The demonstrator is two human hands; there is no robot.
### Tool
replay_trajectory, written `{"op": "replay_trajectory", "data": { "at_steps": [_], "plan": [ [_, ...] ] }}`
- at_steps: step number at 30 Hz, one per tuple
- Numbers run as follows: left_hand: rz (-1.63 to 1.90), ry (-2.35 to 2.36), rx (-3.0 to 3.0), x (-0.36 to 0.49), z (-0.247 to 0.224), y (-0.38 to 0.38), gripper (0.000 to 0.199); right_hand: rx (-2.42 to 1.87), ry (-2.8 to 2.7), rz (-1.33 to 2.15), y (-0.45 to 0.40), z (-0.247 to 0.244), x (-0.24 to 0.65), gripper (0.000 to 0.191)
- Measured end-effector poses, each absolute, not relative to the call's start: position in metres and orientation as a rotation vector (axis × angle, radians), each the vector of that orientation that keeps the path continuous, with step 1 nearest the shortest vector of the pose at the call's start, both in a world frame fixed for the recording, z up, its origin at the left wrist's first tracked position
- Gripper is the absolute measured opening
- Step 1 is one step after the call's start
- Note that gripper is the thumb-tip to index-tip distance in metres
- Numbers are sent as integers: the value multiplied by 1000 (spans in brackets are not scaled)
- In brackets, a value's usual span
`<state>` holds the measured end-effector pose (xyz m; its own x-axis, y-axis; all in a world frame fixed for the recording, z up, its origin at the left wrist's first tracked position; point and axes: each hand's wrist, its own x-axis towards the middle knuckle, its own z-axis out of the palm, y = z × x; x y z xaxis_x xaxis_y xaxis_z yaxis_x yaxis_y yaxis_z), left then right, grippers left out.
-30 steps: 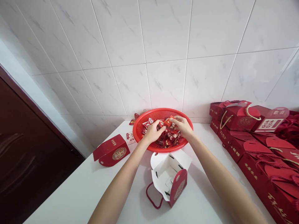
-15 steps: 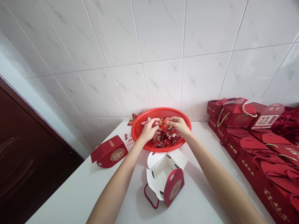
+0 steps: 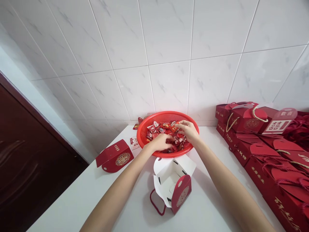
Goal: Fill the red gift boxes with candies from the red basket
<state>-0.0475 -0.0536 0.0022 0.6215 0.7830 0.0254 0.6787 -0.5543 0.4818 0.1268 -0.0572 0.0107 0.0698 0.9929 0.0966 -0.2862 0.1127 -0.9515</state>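
Here we are, our left hand (image 3: 159,142) down among the wrapped candies (image 3: 166,129), our right hand (image 3: 189,131) curled just above them. We can't tell whether either grip has closed on one. The candies sit in a red plastic basket (image 3: 142,132) on the white table (image 3: 72,199) — an open red gift box (image 3: 182,196) just in front.
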Motion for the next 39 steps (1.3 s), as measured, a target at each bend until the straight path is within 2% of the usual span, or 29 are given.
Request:
{"op": "replay_trajectory", "data": {
  "at_steps": [5, 11, 13, 16, 20, 25, 29, 34, 39],
  "plan": [
    [-31, 1198, 2410, -44, 3, -50, 43, -939, -927, 1223, -54, 9, 128, 20],
    [-368, 1365, 2430, -20, 15, -46, 70, -933, -887, 1232, -48, 8, 130, 20],
    [-443, 1397, 2420, -10, 18, -46, 66, -935, -869, 1242, -47, 9, 131, 20],
    [-442, 1378, 2407, -5, 18, -46, 43, -922, -847, 1260, -47, 10, 130, 19],
    [-321, 1361, 2393, -13, 13, -43, 17, -917, -843, 1248, -47, 10, 131, 24],
    [-26, 1443, 2387, -25, 8, -36, 5, -902, -857, 1251, -48, 9, 132, 28],
    [271, 1502, 2359, -30, 8, -31, 17, -919, -858, 1243, -49, 8, 132, 27],
    [761, 1629, 2170, -35, 10, -27, 54, -946, -875, 1224, -50, 7, 132, 25],
    [955, 1616, 2106, -37, 12, -27, 57, -1010, -978, 1244, -54, 10, 131, 21]
  ]
}}
